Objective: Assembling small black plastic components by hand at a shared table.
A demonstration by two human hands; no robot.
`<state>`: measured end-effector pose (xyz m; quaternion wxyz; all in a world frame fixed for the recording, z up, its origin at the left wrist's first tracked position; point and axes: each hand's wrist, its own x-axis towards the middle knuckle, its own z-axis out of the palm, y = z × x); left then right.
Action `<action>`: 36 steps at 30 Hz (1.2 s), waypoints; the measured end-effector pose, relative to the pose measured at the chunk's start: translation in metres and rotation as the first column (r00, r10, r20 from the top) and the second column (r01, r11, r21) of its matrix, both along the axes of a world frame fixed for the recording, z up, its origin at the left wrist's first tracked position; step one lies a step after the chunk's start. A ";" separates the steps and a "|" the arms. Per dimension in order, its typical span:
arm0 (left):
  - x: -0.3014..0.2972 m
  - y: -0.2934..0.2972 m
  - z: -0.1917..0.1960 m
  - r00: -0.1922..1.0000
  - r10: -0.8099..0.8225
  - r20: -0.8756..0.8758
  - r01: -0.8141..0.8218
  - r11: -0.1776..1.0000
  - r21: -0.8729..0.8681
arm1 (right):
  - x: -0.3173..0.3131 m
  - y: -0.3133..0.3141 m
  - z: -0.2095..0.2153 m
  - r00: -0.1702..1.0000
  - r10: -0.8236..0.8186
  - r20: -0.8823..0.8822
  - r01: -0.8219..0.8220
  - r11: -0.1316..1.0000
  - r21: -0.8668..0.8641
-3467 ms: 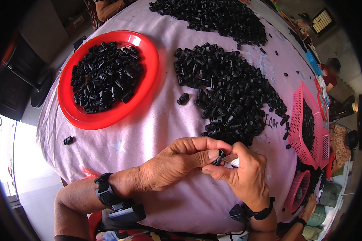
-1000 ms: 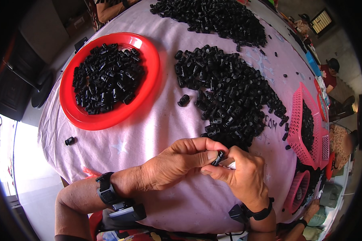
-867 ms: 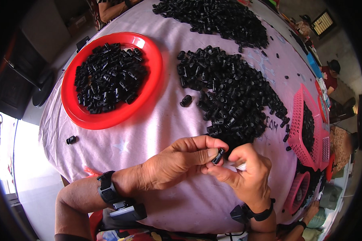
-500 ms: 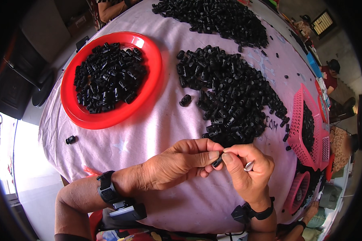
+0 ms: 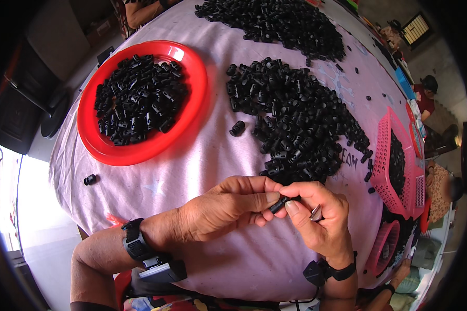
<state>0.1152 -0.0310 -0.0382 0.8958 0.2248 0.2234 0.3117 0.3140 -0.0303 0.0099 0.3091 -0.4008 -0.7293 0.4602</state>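
Thumb and forefinger of the left hand (image 5: 225,210) pinch a small black part (image 5: 278,206), right of the red plate (image 5: 198,111) and nearer the person. The right hand (image 5: 321,220) is closed on the part's other end, a metal tip (image 5: 316,213) poking out of its curled grip. Similar pieces (image 5: 140,103) fill the plate; a heap (image 5: 296,124) lies right of it, and a pink basket (image 5: 383,166) stands well apart on that side.

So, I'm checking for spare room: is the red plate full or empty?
Mostly full: the red plate carries a broad heap of small black parts, with only a bare band around its edge.
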 end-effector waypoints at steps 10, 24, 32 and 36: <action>-0.003 0.002 0.005 0.990 -0.020 -0.140 0.045 0.983 0.180 | 0.000 -0.001 0.001 0.996 -0.019 0.085 0.012 0.996 0.083; -0.003 0.001 0.008 0.999 0.000 -0.038 0.004 0.995 0.104 | 0.001 -0.001 -0.002 0.997 -0.063 0.044 0.060 0.996 0.070; -0.002 0.000 0.002 0.998 -0.001 -0.058 0.009 0.990 0.138 | 0.001 -0.001 -0.002 0.997 -0.030 0.067 0.025 0.996 0.080; -0.002 0.000 0.001 1.000 -0.006 -0.023 0.008 0.999 0.054 | 0.002 -0.001 -0.004 0.998 -0.050 0.049 0.046 0.997 0.069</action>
